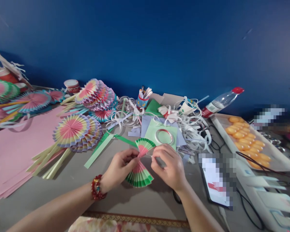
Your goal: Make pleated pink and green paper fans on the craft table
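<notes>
A pleated paper fan (140,178), pink at its middle and green at its edges, is gathered at the centre and spreads out above and below. My left hand (120,166) pinches it at that gathered middle; a beaded bracelet (97,187) circles the wrist. Close by on the right, my right hand (169,166) has thumb and forefinger pressed together beside the fan's centre. A thin pale sliver shows at those fingertips, too small to identify. Just beyond the hands, a roll of tape (164,143) lies on light green paper (149,131).
Finished paper rosettes (71,130) with strip handles and pink sheets (11,154) cover the left side. White paper scraps (195,132), a pen cup (143,102) and a tilted bottle (222,100) stand behind. At right are a phone (211,180) and a tray of orange-yellow pieces (217,120).
</notes>
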`<action>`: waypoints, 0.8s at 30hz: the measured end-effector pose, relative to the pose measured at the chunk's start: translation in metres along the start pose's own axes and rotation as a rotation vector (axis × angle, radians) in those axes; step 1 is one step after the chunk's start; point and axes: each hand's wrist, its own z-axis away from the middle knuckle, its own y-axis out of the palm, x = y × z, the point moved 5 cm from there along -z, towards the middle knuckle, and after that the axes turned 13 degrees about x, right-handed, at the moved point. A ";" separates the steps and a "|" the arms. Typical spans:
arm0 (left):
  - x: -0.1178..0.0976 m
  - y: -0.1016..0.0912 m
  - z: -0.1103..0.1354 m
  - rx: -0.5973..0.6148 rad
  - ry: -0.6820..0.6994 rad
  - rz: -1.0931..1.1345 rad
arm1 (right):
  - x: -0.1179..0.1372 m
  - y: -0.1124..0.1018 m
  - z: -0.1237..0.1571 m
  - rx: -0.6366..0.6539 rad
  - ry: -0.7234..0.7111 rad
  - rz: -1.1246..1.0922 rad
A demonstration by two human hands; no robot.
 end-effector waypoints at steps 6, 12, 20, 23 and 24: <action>0.004 -0.002 -0.003 -0.032 -0.008 0.213 | -0.013 -0.032 0.006 -0.183 0.034 0.069; 0.008 -0.006 -0.005 -0.119 -0.028 0.380 | -0.037 -0.061 0.023 -0.414 0.167 0.122; 0.010 -0.006 -0.008 -0.108 -0.018 0.601 | -0.058 -0.044 0.021 0.027 0.296 0.297; 0.008 -0.005 -0.008 -0.074 -0.002 0.643 | -0.041 -0.042 0.016 0.058 0.234 0.096; 0.008 -0.004 -0.008 -0.062 0.002 0.647 | -0.033 -0.039 0.014 0.095 0.181 -0.020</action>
